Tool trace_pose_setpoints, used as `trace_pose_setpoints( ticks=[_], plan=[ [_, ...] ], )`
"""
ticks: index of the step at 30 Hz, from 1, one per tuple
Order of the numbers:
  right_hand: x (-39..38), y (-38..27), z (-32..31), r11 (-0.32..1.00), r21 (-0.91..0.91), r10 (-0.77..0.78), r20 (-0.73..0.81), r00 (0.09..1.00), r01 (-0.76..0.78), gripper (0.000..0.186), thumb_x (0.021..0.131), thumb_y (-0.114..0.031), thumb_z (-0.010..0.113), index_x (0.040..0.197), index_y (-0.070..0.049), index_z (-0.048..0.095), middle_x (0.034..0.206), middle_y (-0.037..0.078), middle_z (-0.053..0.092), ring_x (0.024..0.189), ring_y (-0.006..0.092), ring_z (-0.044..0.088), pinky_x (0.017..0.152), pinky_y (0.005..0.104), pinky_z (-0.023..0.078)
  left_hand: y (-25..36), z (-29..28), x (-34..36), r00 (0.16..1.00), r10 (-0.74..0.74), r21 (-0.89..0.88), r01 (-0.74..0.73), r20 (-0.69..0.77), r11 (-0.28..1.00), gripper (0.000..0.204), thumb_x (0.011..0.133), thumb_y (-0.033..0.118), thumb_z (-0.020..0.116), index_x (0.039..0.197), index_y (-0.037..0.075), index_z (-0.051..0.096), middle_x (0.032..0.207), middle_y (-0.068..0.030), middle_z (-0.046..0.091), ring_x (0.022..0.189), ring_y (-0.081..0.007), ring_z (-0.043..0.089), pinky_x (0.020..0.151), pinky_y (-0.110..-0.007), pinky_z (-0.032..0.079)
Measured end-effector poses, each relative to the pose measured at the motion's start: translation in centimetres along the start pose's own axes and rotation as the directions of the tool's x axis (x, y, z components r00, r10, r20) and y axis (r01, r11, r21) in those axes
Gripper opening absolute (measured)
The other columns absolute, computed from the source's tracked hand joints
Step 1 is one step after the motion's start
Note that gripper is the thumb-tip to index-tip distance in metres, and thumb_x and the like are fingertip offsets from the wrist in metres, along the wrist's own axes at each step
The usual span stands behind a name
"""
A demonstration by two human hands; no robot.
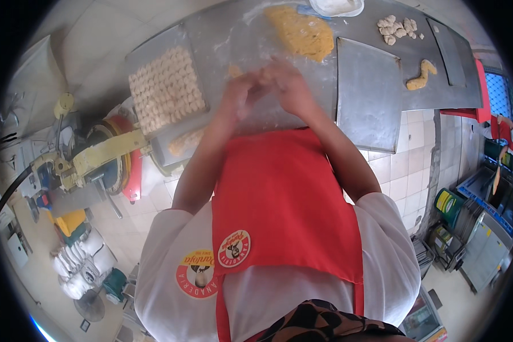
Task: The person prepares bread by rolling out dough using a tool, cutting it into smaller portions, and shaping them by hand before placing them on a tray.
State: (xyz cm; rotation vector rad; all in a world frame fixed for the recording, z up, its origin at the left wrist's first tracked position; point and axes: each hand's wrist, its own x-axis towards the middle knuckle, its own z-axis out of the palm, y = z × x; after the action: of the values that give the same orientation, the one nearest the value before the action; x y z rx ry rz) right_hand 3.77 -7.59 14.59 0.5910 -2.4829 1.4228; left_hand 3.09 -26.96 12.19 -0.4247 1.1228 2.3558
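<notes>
My left hand [242, 96] and my right hand [292, 88] meet over the metal worktable [216, 51], fingers curled inward and partly smeared by motion. Between the fingertips they seem to pinch a small piece of yellowish dough [265, 74], mostly covered by the fingers. Just beyond my left hand, another small scrap of dough [235, 70] lies on the floured metal. A large flattened mass of yellow dough [305, 35] spreads out farther off, past my right hand. To the left, rows of small shaped dough pieces [168, 88] fill a tray.
Right of my hands lies a flat metal tray [368, 94]. Beyond it are a curved dough strip [421, 75], pale dough lumps [394, 28] and a narrow metal sheet [447, 56]. A white container [336, 7] stands at the far edge. A machine [100, 154] stands at left.
</notes>
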Motion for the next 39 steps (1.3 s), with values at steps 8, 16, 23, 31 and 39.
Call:
trace_pose_setpoints(
  ticks=[8,16,23,31,39],
  plan=[
    [-0.1,2.1,-1.1,0.785,0.382,0.413,0.264,0.871,-0.488,0.036,0.096,-0.019,0.073,0.127,-0.001,0.069,0.115,0.008,0.073,0.102,0.0199,0.069,0.090,0.0337,0.055,0.4,1.9,-0.9,1.000,-0.017,0.271,0.020,-0.013,0.962,0.034,0.101,0.023,0.069,0.125,0.000,0.064,0.113,-0.0082,0.069,0.102,-0.0174,0.068,0.088,-0.033,0.056],
    [0.7,0.1,-3.5,0.572,0.463,0.515,0.440,0.736,-0.677,0.022,0.095,-0.017,0.074,0.109,0.000,0.075,0.097,0.003,0.073,0.086,0.0130,0.066,0.074,0.0278,0.053,0.0,1.7,-1.6,1.000,0.006,0.283,-0.013,0.025,0.959,0.032,0.096,0.014,0.074,0.123,0.000,0.065,0.111,-0.0085,0.069,0.098,-0.0176,0.068,0.085,-0.035,0.060],
    [-0.5,3.9,-1.8,0.847,0.201,0.442,0.248,0.862,-0.492,0.025,0.094,-0.022,0.077,0.108,-0.001,0.076,0.093,0.008,0.072,0.080,0.0141,0.064,0.070,0.0308,0.053,-1.5,3.2,-0.5,0.981,0.186,0.389,-0.149,-0.060,0.909,0.029,0.095,0.008,0.074,0.119,-0.004,0.065,0.106,-0.0104,0.069,0.094,-0.0195,0.072,0.077,-0.032,0.064],
    [-1.1,2.8,-1.3,0.783,0.307,0.515,0.167,0.841,-0.541,0.020,0.092,-0.017,0.077,0.104,-0.001,0.077,0.092,0.010,0.073,0.077,0.0144,0.065,0.069,0.0322,0.052,-2.4,2.1,1.6,0.980,0.192,0.652,-0.108,-0.059,0.751,0.026,0.094,0.006,0.074,0.115,-0.009,0.068,0.103,-0.0128,0.071,0.089,-0.0188,0.074,0.076,-0.030,0.064],
    [-3.4,5.4,-1.1,0.657,0.442,0.627,0.128,0.768,-0.610,0.017,0.092,-0.011,0.077,0.105,0.000,0.075,0.086,0.006,0.073,0.071,0.0103,0.064,0.064,0.0277,0.052,-4.5,2.8,3.3,0.985,0.172,0.755,-0.090,-0.031,0.650,0.020,0.095,0.005,0.072,0.112,-0.006,0.071,0.100,-0.0127,0.074,0.083,-0.0168,0.074,0.073,-0.028,0.063]
  ],
)
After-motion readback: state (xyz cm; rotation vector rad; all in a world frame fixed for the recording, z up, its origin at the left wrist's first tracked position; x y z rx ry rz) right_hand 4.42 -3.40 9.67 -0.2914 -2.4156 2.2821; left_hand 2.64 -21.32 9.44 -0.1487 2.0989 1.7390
